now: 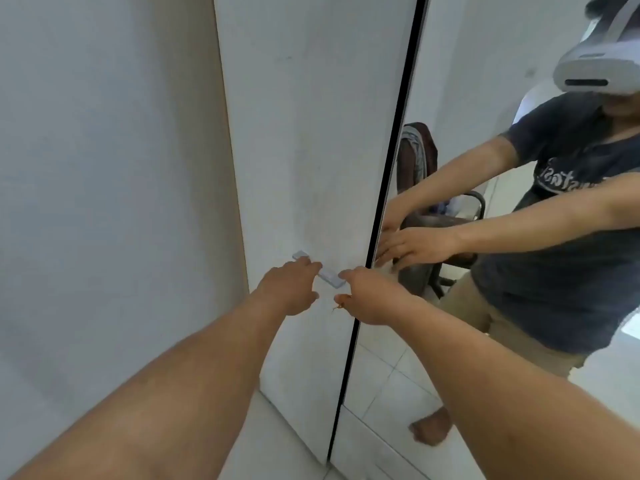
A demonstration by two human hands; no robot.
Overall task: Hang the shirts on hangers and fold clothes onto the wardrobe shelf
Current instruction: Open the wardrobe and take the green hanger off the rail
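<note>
From the head view, I stand close to the wardrobe door [311, 150], a pale panel that fills the middle of the scene. My left hand [289, 289] reaches the small grey handle [320, 273] on it, my fingers lying over the handle's far-left end; I cannot tell whether my grip is curled round the bar or only resting on it. My right hand [367, 296] sits just right of the handle, at the door's right edge beside the dark seam, with my fingers bent toward the panel. Something small and brownish shows under it, too blurred to name, so I cannot say whether that grip holds anything.

To the right of the seam is a mirror door [485, 202], which reflects me, a chair [433, 216] and the tiled floor.

The shirts, hangers and wardrobe shelf are nowhere in view; I judge they lie behind this door or out of frame, so the task has hardly begun.

What could go wrong: if my left grip only brushes the handle, it may slip off when I pull. My right fingers sit near the seam and could be pinched if the panels shift. Standing this close, I could also swing the door into myself.
</note>
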